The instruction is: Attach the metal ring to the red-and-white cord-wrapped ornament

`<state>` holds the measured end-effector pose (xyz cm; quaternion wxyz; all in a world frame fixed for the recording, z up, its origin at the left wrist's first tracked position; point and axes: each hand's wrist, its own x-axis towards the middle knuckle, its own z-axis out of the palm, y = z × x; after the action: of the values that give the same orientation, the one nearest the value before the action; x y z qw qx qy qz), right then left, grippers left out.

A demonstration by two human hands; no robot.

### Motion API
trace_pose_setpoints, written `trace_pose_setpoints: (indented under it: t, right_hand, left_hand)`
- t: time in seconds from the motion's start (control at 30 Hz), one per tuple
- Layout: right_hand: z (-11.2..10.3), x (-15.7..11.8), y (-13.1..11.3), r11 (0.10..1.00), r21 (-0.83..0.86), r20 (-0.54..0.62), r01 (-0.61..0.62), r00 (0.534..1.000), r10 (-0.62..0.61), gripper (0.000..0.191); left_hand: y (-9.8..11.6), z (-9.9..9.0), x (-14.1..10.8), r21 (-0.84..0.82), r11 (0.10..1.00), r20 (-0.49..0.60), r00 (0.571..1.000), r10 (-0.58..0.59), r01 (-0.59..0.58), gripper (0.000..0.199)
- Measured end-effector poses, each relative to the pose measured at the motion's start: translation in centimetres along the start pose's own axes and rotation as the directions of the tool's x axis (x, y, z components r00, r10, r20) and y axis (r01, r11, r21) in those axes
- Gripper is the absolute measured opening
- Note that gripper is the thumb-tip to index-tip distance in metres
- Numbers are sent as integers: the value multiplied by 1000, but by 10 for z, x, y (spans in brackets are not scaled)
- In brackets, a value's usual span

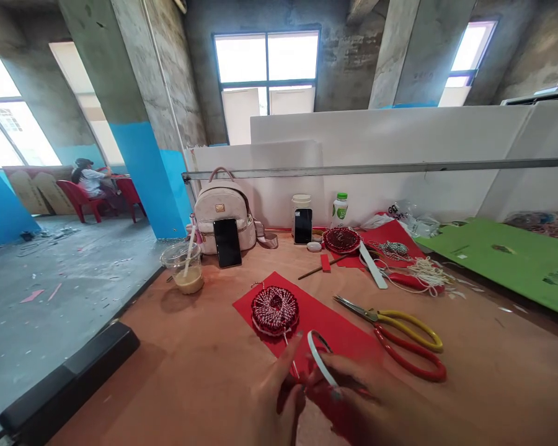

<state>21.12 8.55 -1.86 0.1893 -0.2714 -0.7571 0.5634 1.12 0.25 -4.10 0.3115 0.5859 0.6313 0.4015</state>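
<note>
The right hand (353, 387) pinched a white tape ring (320, 359) upright between its fingertips. The left hand (279, 396), fingers curled, nipped a red-and-white cord (292, 356) just beside it. Both hands rose from the frame's six o'clock edge. At twelve o'clock from them the cord ball (275, 310) lay on red paper (325, 325); scissors (400, 337) lay at two o'clock.
</note>
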Motion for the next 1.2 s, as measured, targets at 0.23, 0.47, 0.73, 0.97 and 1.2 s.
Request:
trace_pose_setpoints:
  t: [0.23,0.47,0.73,0.97,1.2]
  right_hand:
    - [-4,-3,-29,997,4,76,-76,994,75,34]
    - [2,-5,-38,984,180,204,-8,979,-29,34]
    - [1,2,-11,991,-132,-117,-37,993,22,38]
    - [4,4,-17,965,-259,-139,-33,990,-3,30]
    - [10,2,-9,972,-228,-172,-61,985,21,49]
  left_hand:
    - [4,-5,3,6,1000,60,998,11,-11,64]
    - [1,-4,1,18,1000,53,999,10,-11,61]
    - [2,-4,-2,-112,994,135,991,11,4,56]
    - [4,-11,-3,-80,997,172,985,-2,16,53]
    - [0,-5,-4,-282,958,156,988,-15,59,45]
